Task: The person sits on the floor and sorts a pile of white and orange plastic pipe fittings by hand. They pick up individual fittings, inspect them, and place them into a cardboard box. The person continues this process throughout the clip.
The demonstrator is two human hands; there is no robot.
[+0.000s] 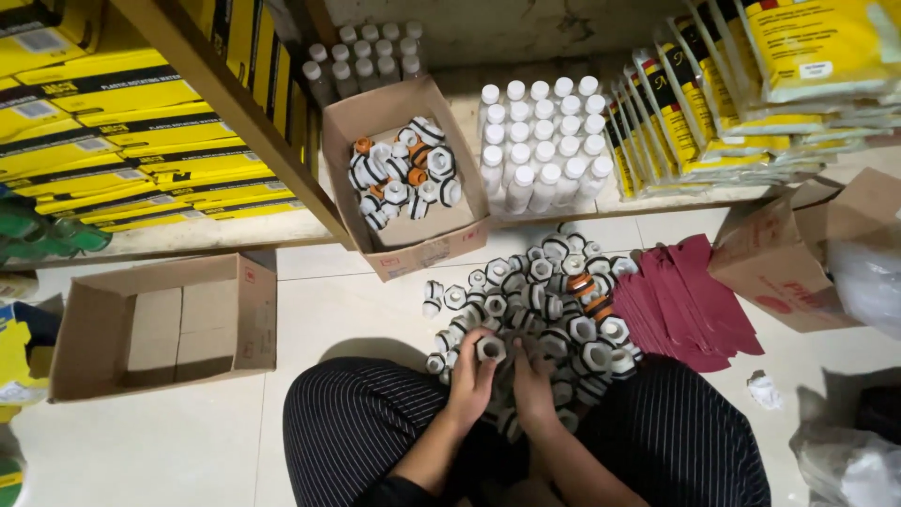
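White hexagonal plastic fitting (491,348), black-ringed bore, left hand (472,378) fingers gripping

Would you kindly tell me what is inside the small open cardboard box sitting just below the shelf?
The small cardboard box holds a loose heap of white plastic fittings with black rings, a few orange. They cover the far half; bare cardboard shows at the near half. Whatever lies beneath the heap is hidden.

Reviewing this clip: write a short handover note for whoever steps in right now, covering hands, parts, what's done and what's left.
Left hand grips a white hexagonal fitting at the near edge of the floor pile.
Right hand rests in the pile beside it; whether it holds anything cannot be told.
Done: some fittings lie in the small open carton by the shelf.
Left: most of the pile on the floor. The larger carton on the left holds none.
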